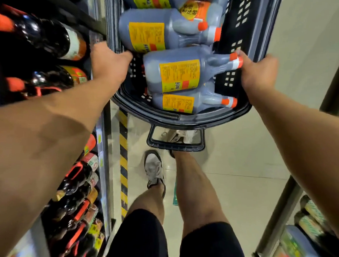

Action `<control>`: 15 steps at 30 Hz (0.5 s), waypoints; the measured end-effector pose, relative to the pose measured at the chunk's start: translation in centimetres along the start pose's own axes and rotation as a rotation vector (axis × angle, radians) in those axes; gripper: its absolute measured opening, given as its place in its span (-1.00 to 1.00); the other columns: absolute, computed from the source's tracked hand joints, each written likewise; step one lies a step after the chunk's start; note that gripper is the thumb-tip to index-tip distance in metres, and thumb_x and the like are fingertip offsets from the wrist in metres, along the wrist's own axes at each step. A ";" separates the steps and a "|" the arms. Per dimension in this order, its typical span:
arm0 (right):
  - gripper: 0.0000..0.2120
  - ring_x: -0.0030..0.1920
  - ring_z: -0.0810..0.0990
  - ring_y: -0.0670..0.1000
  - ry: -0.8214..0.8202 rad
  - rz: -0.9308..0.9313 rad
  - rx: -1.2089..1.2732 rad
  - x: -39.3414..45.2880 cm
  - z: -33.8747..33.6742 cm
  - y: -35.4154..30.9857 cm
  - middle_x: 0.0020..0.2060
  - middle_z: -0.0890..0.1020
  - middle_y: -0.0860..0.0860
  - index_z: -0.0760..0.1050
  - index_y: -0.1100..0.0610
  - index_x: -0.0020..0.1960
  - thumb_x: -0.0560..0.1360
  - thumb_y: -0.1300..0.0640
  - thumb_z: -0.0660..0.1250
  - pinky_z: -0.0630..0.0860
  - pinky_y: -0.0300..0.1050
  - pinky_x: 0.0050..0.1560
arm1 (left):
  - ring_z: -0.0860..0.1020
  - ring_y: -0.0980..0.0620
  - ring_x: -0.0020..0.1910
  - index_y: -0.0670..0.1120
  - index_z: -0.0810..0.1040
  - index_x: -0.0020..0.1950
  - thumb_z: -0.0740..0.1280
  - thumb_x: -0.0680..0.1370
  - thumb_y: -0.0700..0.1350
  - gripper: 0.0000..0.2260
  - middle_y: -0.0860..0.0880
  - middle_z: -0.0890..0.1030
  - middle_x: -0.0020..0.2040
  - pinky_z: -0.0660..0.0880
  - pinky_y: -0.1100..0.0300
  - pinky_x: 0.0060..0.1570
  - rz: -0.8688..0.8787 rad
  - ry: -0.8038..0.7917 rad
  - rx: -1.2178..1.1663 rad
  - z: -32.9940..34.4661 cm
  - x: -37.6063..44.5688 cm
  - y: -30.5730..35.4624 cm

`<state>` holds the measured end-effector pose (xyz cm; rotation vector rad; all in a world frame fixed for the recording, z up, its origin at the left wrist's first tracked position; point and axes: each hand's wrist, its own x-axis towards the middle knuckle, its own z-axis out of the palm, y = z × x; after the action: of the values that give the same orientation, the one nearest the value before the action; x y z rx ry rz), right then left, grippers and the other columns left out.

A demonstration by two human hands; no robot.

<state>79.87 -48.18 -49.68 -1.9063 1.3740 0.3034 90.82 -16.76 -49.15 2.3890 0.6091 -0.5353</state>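
A dark plastic shopping basket (184,117) hangs in front of me, filled with several grey jugs of dark sauce with yellow labels and orange caps. The nearest upper jug (178,74) lies on its side with its cap to the right. My left hand (109,62) grips the basket's left rim, fingers curled over the edge. My right hand (257,71) grips the right rim, its fingers beside that jug's orange cap (235,60); whether they touch the cap I cannot tell. A second jug (147,36) lies further in.
Shelves of dark bottles with orange caps (43,39) run along my left, with a metal shelf edge (104,145) and yellow-black floor tape (123,165). Another shelf with packaged goods (303,229) stands at lower right. My legs and grey shoe (153,170) are on the pale tiled floor.
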 end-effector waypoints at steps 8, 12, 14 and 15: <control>-0.59 -0.23 0.46 -0.16 0.054 -0.003 0.083 -8.4 0.6 8.3 -0.18 0.50 -0.14 0.40 0.02 -0.06 0.46 -0.24 0.50 0.53 -0.21 -0.05 | 0.59 -0.06 -0.10 -0.03 0.51 -0.02 0.43 0.39 0.05 -0.74 0.04 0.55 -0.17 0.47 0.09 -0.22 0.054 0.007 0.106 -0.4 -5.7 -7.5; -0.58 -0.08 0.62 -0.17 0.041 0.007 0.164 -12.8 1.1 13.1 -0.08 0.60 -0.17 0.47 0.02 0.08 0.45 -0.21 0.52 0.56 -0.27 0.02 | 0.54 -0.02 -0.13 -0.01 0.54 0.00 0.41 0.46 0.01 -0.82 0.03 0.55 -0.14 0.29 0.22 -0.32 0.079 -0.015 0.157 -0.7 -8.8 -11.3; -0.60 -0.10 0.59 -0.28 0.026 0.022 0.178 -15.0 1.3 15.5 -0.08 0.59 -0.22 0.44 -0.03 0.06 0.45 -0.20 0.54 0.56 -0.31 0.01 | 0.49 -0.02 -0.13 0.01 0.51 0.01 0.41 0.49 -0.03 -0.85 0.00 0.54 -0.09 0.27 0.23 -0.30 0.098 -0.009 0.179 -1.0 -11.0 -13.1; -0.60 -0.11 0.60 -0.30 0.022 0.026 0.186 -15.9 1.4 16.6 -0.08 0.61 -0.22 0.46 -0.03 0.08 0.44 -0.19 0.55 0.59 -0.29 0.04 | 0.48 -0.02 -0.12 0.01 0.48 0.00 0.41 0.51 -0.04 -0.85 -0.01 0.53 -0.08 0.28 0.20 -0.26 0.098 -0.007 0.187 -1.0 -12.0 -14.2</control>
<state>59.09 -38.17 -48.61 -1.7447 1.3919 0.1620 73.68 -9.48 -48.85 2.5762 0.4525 -0.5801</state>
